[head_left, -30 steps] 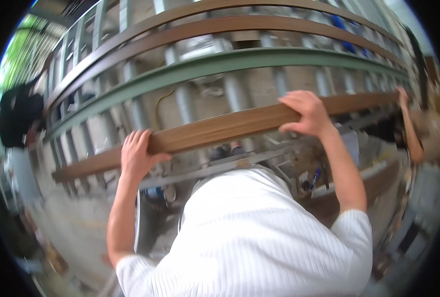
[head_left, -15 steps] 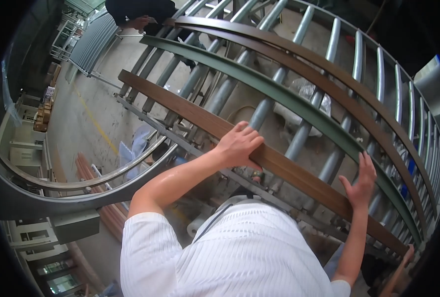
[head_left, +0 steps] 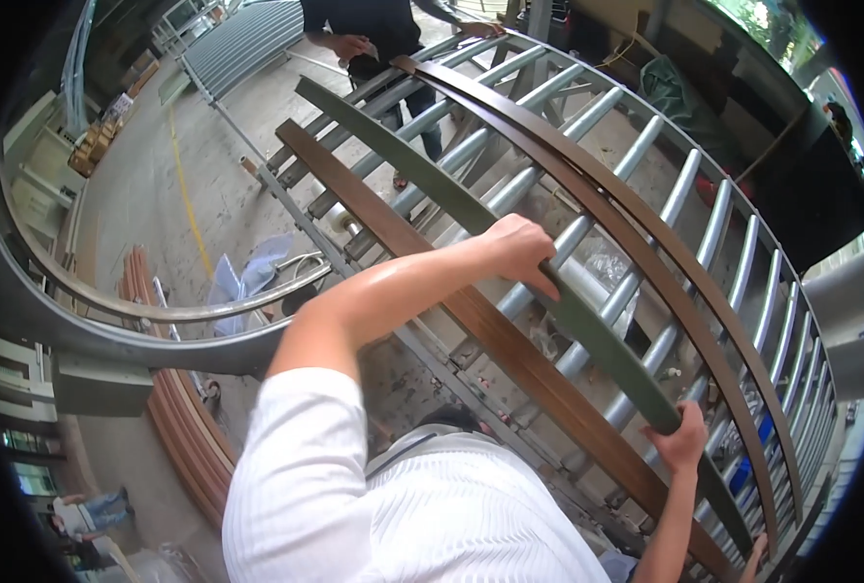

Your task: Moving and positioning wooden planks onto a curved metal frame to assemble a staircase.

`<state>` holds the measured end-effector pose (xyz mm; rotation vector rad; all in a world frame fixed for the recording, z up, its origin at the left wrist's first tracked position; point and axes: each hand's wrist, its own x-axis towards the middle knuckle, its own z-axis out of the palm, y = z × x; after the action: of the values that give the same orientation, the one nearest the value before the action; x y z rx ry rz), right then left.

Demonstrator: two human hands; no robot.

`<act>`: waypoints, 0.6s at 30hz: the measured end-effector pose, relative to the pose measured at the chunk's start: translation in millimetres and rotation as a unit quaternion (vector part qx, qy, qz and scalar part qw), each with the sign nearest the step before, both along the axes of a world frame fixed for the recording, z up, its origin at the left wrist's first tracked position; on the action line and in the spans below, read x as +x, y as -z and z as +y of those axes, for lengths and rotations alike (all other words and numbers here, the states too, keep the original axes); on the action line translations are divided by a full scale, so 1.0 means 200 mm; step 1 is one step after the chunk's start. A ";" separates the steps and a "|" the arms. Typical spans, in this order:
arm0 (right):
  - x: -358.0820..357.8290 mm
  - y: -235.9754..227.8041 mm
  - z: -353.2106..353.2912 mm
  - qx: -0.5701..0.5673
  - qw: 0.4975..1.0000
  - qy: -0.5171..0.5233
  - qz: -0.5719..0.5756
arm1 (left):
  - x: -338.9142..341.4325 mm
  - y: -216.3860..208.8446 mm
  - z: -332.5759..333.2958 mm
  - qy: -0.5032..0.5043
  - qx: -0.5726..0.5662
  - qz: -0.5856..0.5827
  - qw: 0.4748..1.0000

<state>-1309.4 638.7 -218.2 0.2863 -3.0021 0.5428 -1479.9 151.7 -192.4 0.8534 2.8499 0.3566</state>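
Head view: two hands (head_left: 519,248) (head_left: 682,442), one green slat (head_left: 587,325).

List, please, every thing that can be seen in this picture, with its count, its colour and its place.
green plank: one, olive green, across the rollers, both hands on it
brown planks: at least three, dark brown, on the rollers either side of the green one
rollers: many, grey metal, in a long rack
plank stack: one, reddish brown, on the floor at lower left
other person: one, dark clothes, at the far end of the rack
left hand: on the green plank, fingers over its edge
right hand: gripping the green plank lower down
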 end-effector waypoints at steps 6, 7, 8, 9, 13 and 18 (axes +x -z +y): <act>0.14 -0.14 -0.01 0.075 0.996 -0.029 0.026 | 0.32 0.17 -0.07 0.016 0.091 0.249 0.964; 0.18 -0.13 0.02 0.061 0.997 -0.047 0.027 | 0.35 0.17 -0.07 -0.005 0.089 0.225 0.970; 0.20 -0.14 0.03 0.048 0.996 -0.069 0.030 | 0.38 0.18 -0.09 0.014 0.114 0.231 0.966; 0.23 -0.18 0.05 0.039 0.993 -0.107 0.042 | 0.41 0.19 -0.11 0.035 0.139 0.237 0.961; 0.38 -0.19 0.21 -0.069 0.956 0.063 -0.278 | 0.48 0.22 -0.17 0.048 0.132 0.154 0.978; 0.47 -0.14 0.19 -0.012 0.981 0.004 -0.196 | 0.53 0.04 -0.18 0.013 0.062 -0.051 0.997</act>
<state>-1215.0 677.2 -191.1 0.1818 -3.3684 0.7088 -1374.2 114.9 -201.1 0.8668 2.7447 0.5630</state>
